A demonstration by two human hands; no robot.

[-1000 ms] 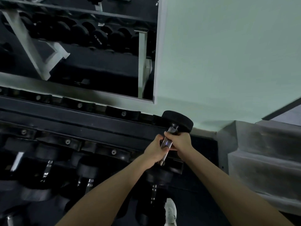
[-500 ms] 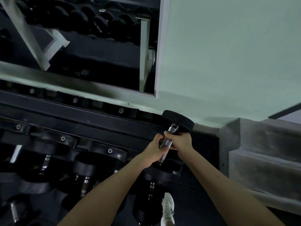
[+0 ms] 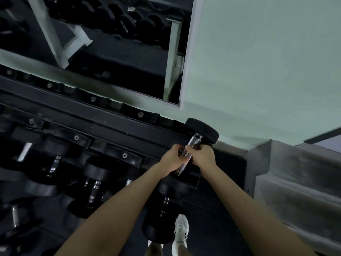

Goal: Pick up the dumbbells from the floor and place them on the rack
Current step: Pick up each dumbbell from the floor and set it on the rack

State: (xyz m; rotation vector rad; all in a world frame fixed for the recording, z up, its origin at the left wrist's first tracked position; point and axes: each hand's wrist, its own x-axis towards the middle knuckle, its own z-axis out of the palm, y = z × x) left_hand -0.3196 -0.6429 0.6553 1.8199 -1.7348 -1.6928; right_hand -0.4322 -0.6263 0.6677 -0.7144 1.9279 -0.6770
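Note:
A black dumbbell (image 3: 202,130) with a chrome handle lies across the right end of the black rack's top tier (image 3: 110,122), its far head against the wall side. My left hand (image 3: 170,159) and my right hand (image 3: 202,155) both grip the chrome handle, left lower, right higher. The near head of this dumbbell is hidden under my hands. Other black dumbbells (image 3: 96,182) rest on the rack's lower tiers to the left and below.
A wall mirror (image 3: 110,43) above the rack reflects another rack of dumbbells. A pale green wall fills the upper right. A grey concrete step (image 3: 299,182) rises at the right. My white shoe (image 3: 181,231) stands on the dark floor under a lower dumbbell (image 3: 162,215).
The view has tilted down slightly, so the rack and mirror sit higher in frame. Both hands stay gripped on the handle at the rack's right end.

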